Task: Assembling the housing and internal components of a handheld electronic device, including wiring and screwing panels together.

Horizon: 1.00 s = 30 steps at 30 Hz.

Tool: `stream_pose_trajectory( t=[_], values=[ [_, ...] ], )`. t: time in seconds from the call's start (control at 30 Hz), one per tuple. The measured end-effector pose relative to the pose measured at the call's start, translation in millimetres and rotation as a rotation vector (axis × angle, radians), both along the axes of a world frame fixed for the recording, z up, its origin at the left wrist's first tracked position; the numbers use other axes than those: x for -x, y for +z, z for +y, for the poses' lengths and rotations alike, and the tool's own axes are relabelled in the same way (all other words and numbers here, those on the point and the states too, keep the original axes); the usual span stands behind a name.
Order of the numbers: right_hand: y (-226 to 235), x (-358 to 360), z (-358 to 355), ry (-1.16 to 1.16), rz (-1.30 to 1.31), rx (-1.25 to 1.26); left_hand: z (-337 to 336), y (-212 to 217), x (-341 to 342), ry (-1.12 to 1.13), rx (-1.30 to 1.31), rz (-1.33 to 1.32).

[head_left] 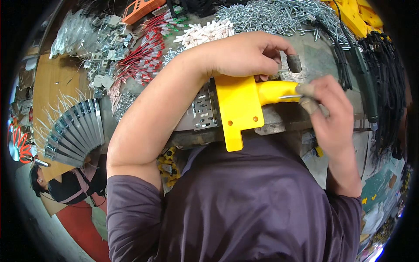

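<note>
A yellow plastic housing [238, 102] with a curved handle [275, 91] lies at the table's front edge before me. A slotted metal plate [205, 109] sticks out of its left side. My left hand [253, 54] reaches over the plate to the housing's far edge, fingers curled, a dark cover [294, 63] on one fingertip. What those fingers hold is mostly hidden. At the handle's right end, my right hand [329, 107] pinches a thin silver screw [289, 96] between covered fingertips. The screw lies across the handle; whether it touches is unclear.
Piles of screws [275, 17], white sleeves [205, 34] and red-wired parts [146, 50] fill the back. Fanned metal blades [78, 131] lie left. A power screwdriver [364, 83] hangs right, beside black cords [386, 87]. Another person [72, 185] is at lower left.
</note>
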State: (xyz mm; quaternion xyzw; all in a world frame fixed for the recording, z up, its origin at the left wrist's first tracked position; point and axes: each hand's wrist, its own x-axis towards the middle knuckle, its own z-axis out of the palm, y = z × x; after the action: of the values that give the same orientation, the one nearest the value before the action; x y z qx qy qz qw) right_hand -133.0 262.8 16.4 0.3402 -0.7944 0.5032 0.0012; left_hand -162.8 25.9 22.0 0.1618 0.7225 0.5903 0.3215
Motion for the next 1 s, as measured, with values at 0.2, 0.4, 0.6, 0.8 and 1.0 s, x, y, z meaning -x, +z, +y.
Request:
stream_pose_trajectory(
  t=[0.2,0.4,0.6,0.8,1.0],
  values=[
    [-1.2,-11.6,-11.3,0.081,0.397,-0.226,-4.6,-15.1,-4.4,-0.014,0.088,0.314],
    [0.7,-17.8,-1.4,0.160,0.296,-0.204,7.0,4.7,-7.7,-0.038,0.297,0.325],
    [0.2,-15.0,-6.6,0.134,0.315,-0.199,-11.5,1.7,-28.4,0.130,0.398,0.371],
    [-10.8,-18.1,-5.9,0.228,0.250,-0.160,-46.3,15.6,-76.6,0.265,0.482,0.266],
    [-1.0,-36.8,-32.8,0.329,0.262,-0.111,-54.2,16.0,-95.6,0.222,0.535,0.185]
  ],
)
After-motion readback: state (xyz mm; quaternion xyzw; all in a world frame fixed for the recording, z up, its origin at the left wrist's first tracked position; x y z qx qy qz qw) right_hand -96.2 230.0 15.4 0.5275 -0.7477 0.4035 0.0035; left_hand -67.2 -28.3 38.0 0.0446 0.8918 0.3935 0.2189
